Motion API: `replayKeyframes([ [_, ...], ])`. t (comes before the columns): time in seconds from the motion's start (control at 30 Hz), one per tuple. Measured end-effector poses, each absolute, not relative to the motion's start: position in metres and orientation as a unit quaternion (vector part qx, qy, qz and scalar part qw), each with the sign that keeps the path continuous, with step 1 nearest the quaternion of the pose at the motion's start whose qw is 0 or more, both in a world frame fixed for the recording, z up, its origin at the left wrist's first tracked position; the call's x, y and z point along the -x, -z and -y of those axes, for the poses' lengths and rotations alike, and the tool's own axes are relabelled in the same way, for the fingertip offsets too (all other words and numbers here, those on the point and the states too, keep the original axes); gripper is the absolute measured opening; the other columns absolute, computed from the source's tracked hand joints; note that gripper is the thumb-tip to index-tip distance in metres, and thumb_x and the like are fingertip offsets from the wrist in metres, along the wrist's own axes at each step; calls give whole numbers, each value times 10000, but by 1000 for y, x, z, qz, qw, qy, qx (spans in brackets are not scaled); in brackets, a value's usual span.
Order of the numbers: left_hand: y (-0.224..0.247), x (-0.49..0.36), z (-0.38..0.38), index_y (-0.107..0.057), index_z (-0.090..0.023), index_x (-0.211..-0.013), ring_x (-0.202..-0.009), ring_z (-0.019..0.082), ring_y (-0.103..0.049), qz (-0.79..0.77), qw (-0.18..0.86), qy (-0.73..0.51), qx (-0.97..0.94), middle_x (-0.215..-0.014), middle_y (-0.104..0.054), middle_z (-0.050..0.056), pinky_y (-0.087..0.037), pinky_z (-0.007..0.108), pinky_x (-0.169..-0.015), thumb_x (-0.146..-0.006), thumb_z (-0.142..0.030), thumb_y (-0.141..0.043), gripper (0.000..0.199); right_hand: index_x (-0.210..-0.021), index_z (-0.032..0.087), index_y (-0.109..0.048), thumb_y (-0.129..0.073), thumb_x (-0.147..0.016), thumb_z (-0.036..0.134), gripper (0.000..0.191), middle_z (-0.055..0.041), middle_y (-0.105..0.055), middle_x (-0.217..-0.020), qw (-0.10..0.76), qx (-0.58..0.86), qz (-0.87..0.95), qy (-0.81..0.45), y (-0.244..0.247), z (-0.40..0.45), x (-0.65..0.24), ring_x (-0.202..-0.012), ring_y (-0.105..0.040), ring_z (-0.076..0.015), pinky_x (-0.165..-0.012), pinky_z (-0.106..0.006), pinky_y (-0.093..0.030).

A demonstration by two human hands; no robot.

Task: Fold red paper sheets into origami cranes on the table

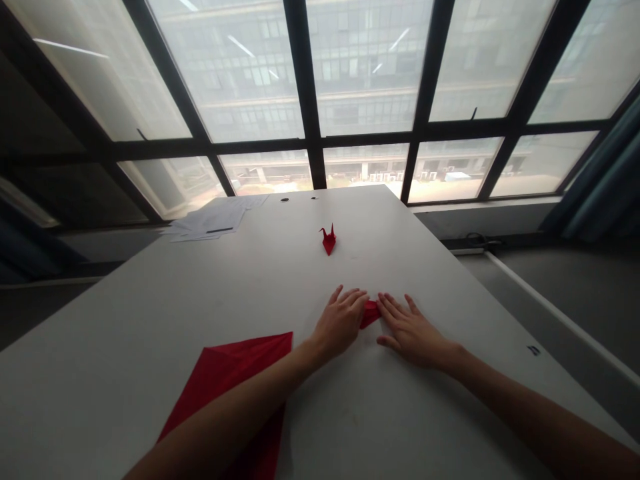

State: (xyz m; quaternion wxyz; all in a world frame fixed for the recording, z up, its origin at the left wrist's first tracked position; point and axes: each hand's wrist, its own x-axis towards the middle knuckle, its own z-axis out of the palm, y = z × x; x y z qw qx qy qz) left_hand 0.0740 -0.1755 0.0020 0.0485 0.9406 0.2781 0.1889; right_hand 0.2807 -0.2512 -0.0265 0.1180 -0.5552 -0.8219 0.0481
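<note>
A small piece of folded red paper lies on the white table, between my two hands. My left hand rests on its left side with the fingers laid over it, hiding that part. From the right, my right hand touches its edge with the fingertips, palm down, fingers stretched out and thumb apart. Farther back on the table stands a finished red origami crane. Under my left forearm lies a large sheet of red paper, partly covered by the arm.
Several white papers are spread at the table's far left, with a dark strip on them. Small dark items lie near the right edge of the white table. Large windows rise behind it.
</note>
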Motion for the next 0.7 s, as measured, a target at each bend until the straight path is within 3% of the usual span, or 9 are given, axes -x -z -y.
replayKeyframes([
  [0.1,-3,-74,182,-314,-220,-1501,-1468,257,-267,-224,47,-126,-965,-1561,-365,98,-127,524,-1200,-1042,-392,-340,491,-1564,161,-194,-335,-956,655,796,-168,-223,-1600,115,566,815,-50,26,248,-285,-1498,-167,-307,-1195,-596,-71],
  [0.17,-2,-73,185,-258,-230,-1533,-1489,269,-213,-215,47,-86,-972,-1584,-316,93,-118,547,-1198,-1036,-477,-301,556,-1564,157,-190,-326,-950,671,812,-167,-215,-1602,116,562,818,-49,26,247,-287,-1499,-162,-307,-1198,-591,-66],
  [0.43,-2,-56,190,-271,-105,-1537,-1505,316,-115,-303,7,19,-953,-1603,-214,165,-144,566,-1197,-952,-696,-218,834,-1557,122,-189,-282,-933,711,862,-176,-173,-1605,87,560,823,-50,22,247,-288,-1495,-163,-326,-1193,-608,-76],
  [0.6,-9,-63,197,-292,-19,-1513,-1499,346,-119,-358,-15,12,-934,-1590,-205,221,-159,574,-1192,-998,-584,-249,766,-1559,127,-183,-269,-936,709,856,-164,-176,-1606,88,568,817,-41,23,246,-284,-1498,-154,-317,-1197,-599,-81],
  [0.7,-10,-70,200,-269,-100,-1534,-1510,282,-104,-306,-29,-45,-951,-1611,-201,151,-136,537,-1209,-1043,-406,-229,580,-1552,128,-225,-250,-965,665,796,-173,-234,-1592,98,577,810,-33,21,245,-281,-1490,-198,-310,-1197,-588,-105],
])
